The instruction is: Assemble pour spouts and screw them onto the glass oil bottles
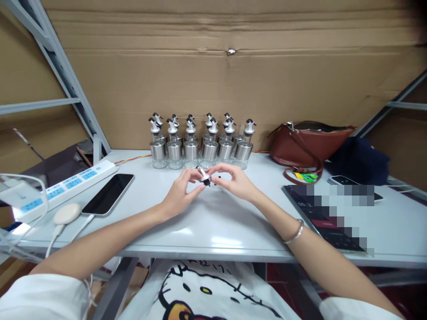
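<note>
A pourer spout (204,176) with a white-silver top and a black stopper is held just above the white table, tilted, between my hands. The fingers of my left hand (183,190) close round it from the left. From the right, the thumb and fingertips of my right hand (236,181) pinch at its side. A tiny black piece (219,177) shows beside the right fingers. Behind my hands stand several glass oil bottles (209,151) with steel sleeves, most topped with similar spouts. One bottle (239,133) at the back right shows a bare neck.
On the left lie a power strip (71,183), a phone (109,194) and a round white charger (67,214) with cables. A brown handbag (308,142), a dark cloth (360,158) and a partly blurred tablet (320,218) occupy the right. Cardboard (187,71) backs the table.
</note>
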The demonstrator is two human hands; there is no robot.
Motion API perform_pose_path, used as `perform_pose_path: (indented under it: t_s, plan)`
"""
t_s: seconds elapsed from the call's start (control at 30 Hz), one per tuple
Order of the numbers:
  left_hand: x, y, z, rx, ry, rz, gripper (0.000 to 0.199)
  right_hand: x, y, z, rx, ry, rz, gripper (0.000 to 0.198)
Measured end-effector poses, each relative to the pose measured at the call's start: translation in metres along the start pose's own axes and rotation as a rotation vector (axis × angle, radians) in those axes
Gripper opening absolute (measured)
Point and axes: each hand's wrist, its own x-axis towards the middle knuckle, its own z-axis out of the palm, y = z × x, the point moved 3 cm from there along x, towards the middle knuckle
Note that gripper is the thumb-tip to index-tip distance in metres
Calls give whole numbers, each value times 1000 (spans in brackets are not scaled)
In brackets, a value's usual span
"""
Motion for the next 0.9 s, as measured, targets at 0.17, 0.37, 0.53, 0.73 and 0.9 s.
perform_pose_path:
  t_s: [0.17,0.37,0.53,0.73,0.9]
  plan:
    - [0,-8,2,-44,-40,-90,19,2,8,-8,-33,15,91,16]
    - [3,-21,4,-13,-128,-161,15,-4,14,17,3,-229,136,15]
    - [6,-14,-1,3,-36,-111,7,-6,3,25,0,-256,54,15]
    - [1,-12,4,-186,-19,-259,23,0,22,6,-549,-93,109,21]
    - [2,-15,8,-331,-51,-353,33,-1,42,3,-722,-190,220,28]
